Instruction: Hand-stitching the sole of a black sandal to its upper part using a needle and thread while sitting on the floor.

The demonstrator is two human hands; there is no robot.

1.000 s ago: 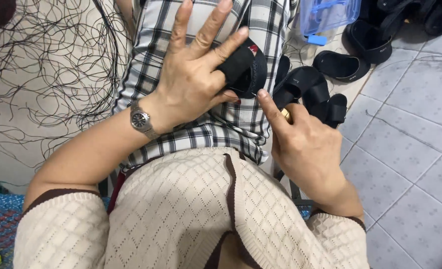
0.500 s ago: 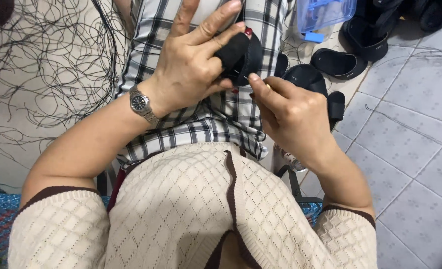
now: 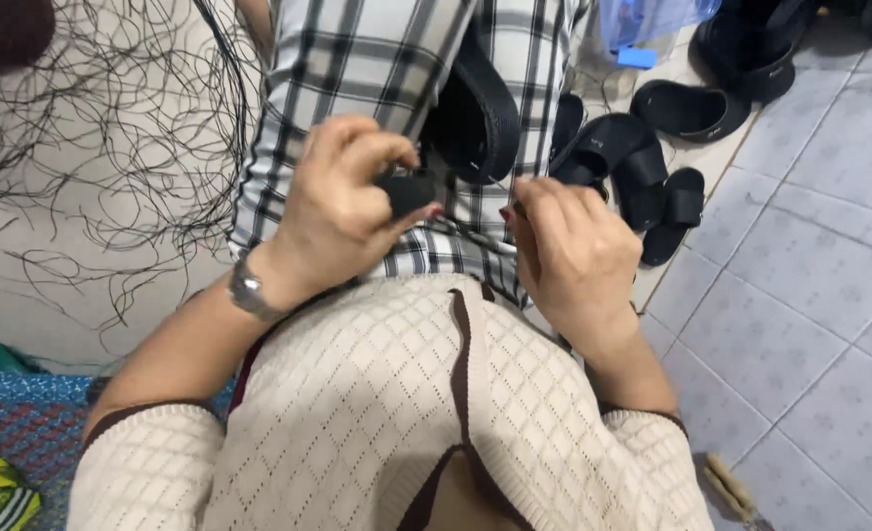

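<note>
Head view, vs 0.5 s ago: our left hand [image 3: 343, 211] has curled — fingers now pinch the black piece [image 3: 406, 190] over the plaid lap [image 3: 357, 69]. Right hand [image 3: 574, 256] sits lower; fingertips pressed together just beside it — sandal strap [image 3: 485, 108] now exposed. We judge regrip underway.

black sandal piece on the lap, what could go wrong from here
The left hand pinches only a small end of the black piece, so it might slip from the fingers. The wide black strap lies loose on the checked fabric and could slide toward the tiled floor. The loose black threads lie close by the left hand and might snag the work. What the right hand holds is hidden.
</note>
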